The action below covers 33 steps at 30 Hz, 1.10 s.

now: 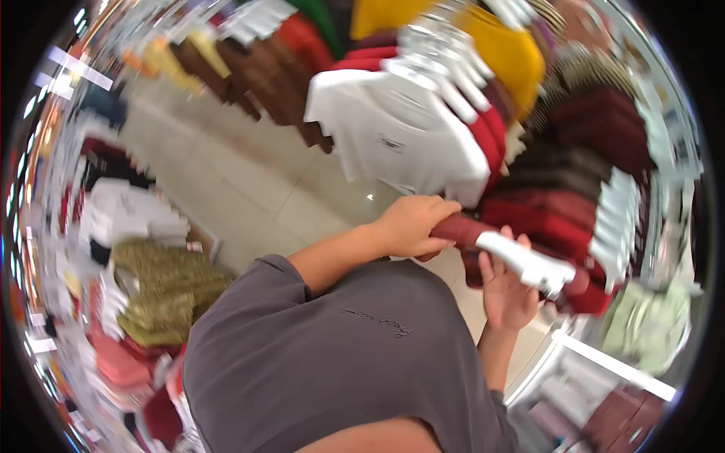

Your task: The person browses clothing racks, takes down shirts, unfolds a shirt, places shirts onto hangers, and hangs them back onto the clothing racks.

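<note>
My left hand (414,226) is closed around one end of a dark red garment (459,229), in front of my chest. A white piece, which looks like a hanger (521,258), lies along the garment and points to the right; motion blurs its far end. My right hand (507,291) is beside and partly behind this white piece, palm up with its fingers stretched out. Whether the right hand touches the hanger, I cannot tell. Just beyond my left hand hangs a white T-shirt (400,140) with a small dark print.
Red and dark garments (555,204) on white hangers fill the rack at right. Brown garments (257,75) hang at the back left. An olive garment (162,291) hangs at left. At lower right is a white-edged display (612,366). Tiled floor (234,177) runs between the racks.
</note>
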Motion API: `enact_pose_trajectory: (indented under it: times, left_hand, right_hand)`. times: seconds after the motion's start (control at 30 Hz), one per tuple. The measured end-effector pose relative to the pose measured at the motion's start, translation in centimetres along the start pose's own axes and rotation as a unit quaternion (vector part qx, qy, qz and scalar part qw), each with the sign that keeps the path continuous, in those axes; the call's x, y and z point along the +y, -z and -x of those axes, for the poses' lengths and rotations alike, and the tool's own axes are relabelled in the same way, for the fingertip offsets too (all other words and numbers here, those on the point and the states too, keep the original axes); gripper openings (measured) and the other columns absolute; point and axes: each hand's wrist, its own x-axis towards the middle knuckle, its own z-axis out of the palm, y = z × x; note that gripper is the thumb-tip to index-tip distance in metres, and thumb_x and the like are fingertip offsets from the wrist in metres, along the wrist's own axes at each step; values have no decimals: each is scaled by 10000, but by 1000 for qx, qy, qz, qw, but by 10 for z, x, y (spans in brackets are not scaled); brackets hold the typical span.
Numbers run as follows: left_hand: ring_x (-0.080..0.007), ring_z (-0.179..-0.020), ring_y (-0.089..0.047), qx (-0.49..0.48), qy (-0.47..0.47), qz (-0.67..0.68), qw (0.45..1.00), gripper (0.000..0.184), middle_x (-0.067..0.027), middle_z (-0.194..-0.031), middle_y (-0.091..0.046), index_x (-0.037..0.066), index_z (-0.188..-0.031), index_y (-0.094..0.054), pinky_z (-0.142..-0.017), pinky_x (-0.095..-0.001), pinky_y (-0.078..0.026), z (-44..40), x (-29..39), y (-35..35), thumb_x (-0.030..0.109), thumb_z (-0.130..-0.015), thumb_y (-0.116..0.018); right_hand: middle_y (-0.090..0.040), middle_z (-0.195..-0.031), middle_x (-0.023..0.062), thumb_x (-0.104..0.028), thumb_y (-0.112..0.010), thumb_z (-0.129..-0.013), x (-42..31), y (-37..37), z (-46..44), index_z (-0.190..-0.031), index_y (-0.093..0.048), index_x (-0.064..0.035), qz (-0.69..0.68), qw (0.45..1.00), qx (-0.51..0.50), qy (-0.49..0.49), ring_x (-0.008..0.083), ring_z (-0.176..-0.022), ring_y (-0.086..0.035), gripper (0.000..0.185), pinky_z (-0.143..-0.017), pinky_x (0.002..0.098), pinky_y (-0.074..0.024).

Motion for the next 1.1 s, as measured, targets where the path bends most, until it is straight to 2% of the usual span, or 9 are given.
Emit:
enact_pose_trajectory:
  times: [0.07, 0.2, 0.33, 0.4, 0.47, 0.53, 0.73, 0.8, 1.1]
  left_hand:
    - [-316, -821, -615, 40, 19, 4, 999, 491, -100, -902, -622, 70, -1098, -595, -716, -429, -478, 23, -22, 19, 294, -698, -772]
    - [-312, -885, -608, 80, 71, -26, 994, 458, -106, -922, -611, 77, -1068, -583, -768, -434, -473, 75, -57, 57, 307, -715, -763]
    - [-306, -942, -604, 147, 150, -36, 977, 489, -98, -984, -623, 73, -1086, -591, -801, -423, -475, 128, -77, 92, 257, -672, -777]
    - [-306, -962, -598, 200, 180, -53, 962, 510, -99, -1012, -623, 67, -1089, -594, -810, -418, -476, 152, -86, 104, 218, -642, -788]
    - [-322, -1015, -585, 270, 202, -107, 935, 533, -112, -1077, -611, 67, -1101, -587, -854, -424, -476, 175, -93, 117, 194, -629, -802]
    - [-332, -1034, -578, 302, 222, -134, 918, 550, -118, -1106, -603, 68, -1109, -584, -873, -430, -474, 196, -94, 130, 188, -622, -809]
    - [-344, -1043, -581, 403, 235, -209, 859, 600, -119, -1121, -595, 74, -1107, -575, -876, -444, -481, 237, -90, 148, 192, -581, -839]
    - [-335, -1022, -592, 430, 224, -242, 840, 571, -108, -1098, -600, 77, -1066, -581, -851, -443, -489, 244, -86, 150, 203, -573, -840]
    - [-321, -952, -597, 456, 221, -335, 794, 522, -96, -1012, -605, 61, -958, -598, -810, -429, -498, 254, -64, 171, 216, -527, -849]
  right_hand:
    - [-184, -1565, 235, -324, -760, -759, 26, -15, -19, -1500, -226, -30, 33, 997, -31, -69, 372, -1417, -294, 959, -1144, 500, -304]
    - [-356, -1489, 238, -305, -804, -690, 75, -41, -63, -1438, -388, -38, 112, 975, -103, -161, 369, -1350, -403, 897, -1043, 481, -449]
    - [-377, -1484, 211, -294, -825, -718, 134, -64, -104, -1420, -420, -51, 85, 954, -172, -232, 355, -1330, -429, 846, -1027, 477, -460]
    - [-384, -1485, 191, -360, -784, -765, 161, -88, -118, -1402, -450, -71, 112, 937, -194, -269, 350, -1324, -439, 776, -1023, 482, -462]
    - [-392, -1482, 175, -384, -714, -841, 184, -121, -125, -1369, -480, -78, 185, 911, -131, -345, 343, -1326, -436, 654, -1004, 500, -475]
    - [-561, -1289, 131, -251, -552, -971, 209, -159, -128, -1389, -432, 11, 196, 897, -86, -388, 217, -1135, -591, 507, -919, 376, -535]
    - [-561, -1302, 127, -288, -507, -993, 242, -163, -124, -1407, -423, -20, 201, 892, -290, -282, 198, -1087, -610, 500, -928, 345, -518]
    - [-354, -1495, 195, -324, -796, -761, 248, -149, -132, -1476, -294, -79, 167, 861, -332, -347, 375, -1316, -439, 908, -1053, 500, -399]
    - [-426, -1437, 230, -294, -699, -822, 243, -160, -133, -1504, -227, -37, 167, 818, -404, -374, 370, -1242, -515, 868, -1041, 451, -397]
